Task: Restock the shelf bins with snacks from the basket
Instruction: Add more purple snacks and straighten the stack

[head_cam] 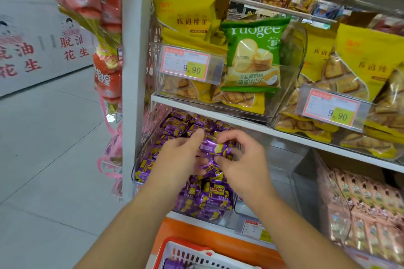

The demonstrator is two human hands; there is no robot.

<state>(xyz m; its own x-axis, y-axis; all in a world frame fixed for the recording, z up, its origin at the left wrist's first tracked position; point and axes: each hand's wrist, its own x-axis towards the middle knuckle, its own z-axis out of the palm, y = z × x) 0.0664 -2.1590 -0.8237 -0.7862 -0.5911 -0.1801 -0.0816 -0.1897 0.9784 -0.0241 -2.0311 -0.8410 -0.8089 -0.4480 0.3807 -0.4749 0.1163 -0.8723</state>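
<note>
A shop aisle with a pale tiled floor (50, 148) runs past the end of a white shelving unit (136, 50). On the lower shelf, a clear bin (140, 157) is heaped with purple snack packs (205, 199), and both hands work right over that heap. The right hand (242, 159) pinches one purple pack (215, 148) between thumb and curled fingers, holding it just above the pile. The left hand (177, 157) meets the same pack from the other side, thumb on its upper edge, fingers curled beneath among the wrappers. Below the forearms, the red basket (175, 247) with its white grid liner shows at the frame's bottom edge, a bit of purple wrapping inside it. To the right of the purple bin stands a clear bin with little visible in it (282, 172), then a bin of pink packs (360, 203). On the shelf above, yellow cracker bags (188, 17) fill clear bins with 9.90 price tags (185, 62), and one green bag (253, 54) stands among them. Red snack packs (107, 76) hang on a strip at the shelf end.
</note>
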